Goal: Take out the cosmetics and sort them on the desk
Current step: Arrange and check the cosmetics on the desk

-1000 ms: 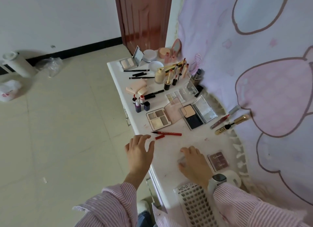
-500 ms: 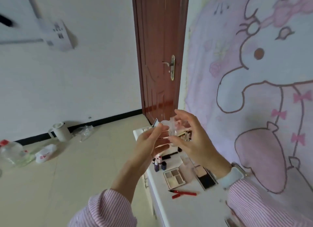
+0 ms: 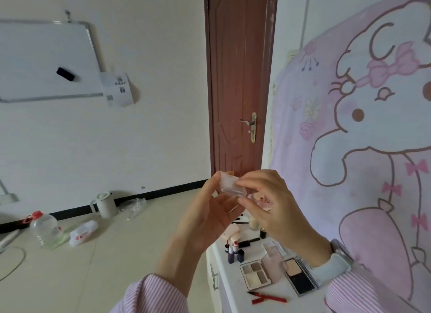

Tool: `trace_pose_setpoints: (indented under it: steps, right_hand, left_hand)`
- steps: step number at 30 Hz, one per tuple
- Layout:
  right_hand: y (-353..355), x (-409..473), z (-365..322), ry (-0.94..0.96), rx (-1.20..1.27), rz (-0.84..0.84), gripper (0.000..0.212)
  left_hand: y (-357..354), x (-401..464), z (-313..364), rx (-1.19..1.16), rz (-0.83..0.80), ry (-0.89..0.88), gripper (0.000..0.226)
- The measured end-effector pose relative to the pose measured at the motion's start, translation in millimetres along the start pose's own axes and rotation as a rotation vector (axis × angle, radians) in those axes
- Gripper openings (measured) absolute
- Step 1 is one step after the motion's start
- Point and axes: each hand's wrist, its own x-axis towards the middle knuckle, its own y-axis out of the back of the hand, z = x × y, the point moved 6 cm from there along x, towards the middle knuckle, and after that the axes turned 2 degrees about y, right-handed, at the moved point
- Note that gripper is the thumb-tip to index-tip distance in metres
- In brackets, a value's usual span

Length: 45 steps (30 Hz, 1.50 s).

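I hold a small clear plastic case (image 3: 229, 183) up at chest height, my left hand (image 3: 207, 217) cradling it from 8 o'clock, my right hand (image 3: 275, 205) pinching its 3 o'clock end; its long axis runs left-right, the tabletop (image 3: 233, 289) below at 6 o'clock.

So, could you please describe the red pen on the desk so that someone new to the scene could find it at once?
Start at the white desk against the pink cartoon wall hanging. At its near end, just in front of the open eyeshadow palette, lies the red pen. It is the only red item lying flat, with its loose red cap beside it.
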Motion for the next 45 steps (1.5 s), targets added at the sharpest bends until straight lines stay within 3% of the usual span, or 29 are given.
trace_pose_setpoints:
  steps: [5,15,22,26,28,30,36,45]
  right_hand:
    - [7,2,-6,0.032,-0.172,0.120,0.026]
    - [0,2,12,-0.405,0.285,0.095,0.015]
    - [-11,3,-1,-0.365,0.332,0.026,0.021]
    - [-16,7,-11,-0.241,0.171,0.054,0.011]
    - [-20,8,-19,-0.161,0.156,0.033,0.013]
    - [-25,6,-23,-0.102,0.157,-0.018,0.017]
    - [-28,4,-26,-0.043,0.031,-0.099,0.016]
    - [-26,-1,-32,0.045,-0.240,-0.188,0.017]
  left_hand:
    - [8,-3,-7,-0.065,0.072,0.045,0.031]
    - [11,-13,8,0.077,0.056,-0.176,0.025]
    - [18,-29,29,0.509,0.384,-0.476,0.012]
    - [18,-32,17,0.465,0.329,-0.377,0.019]
    - [17,-34,9,0.360,0.254,-0.301,0.027]
    - [22,-36,5,0.180,0.284,-0.235,0.032]
    - [27,-39,-4,-0.128,0.259,-0.057,0.016]
    - [28,-38,-10,0.001,0.263,-0.039,0.024]
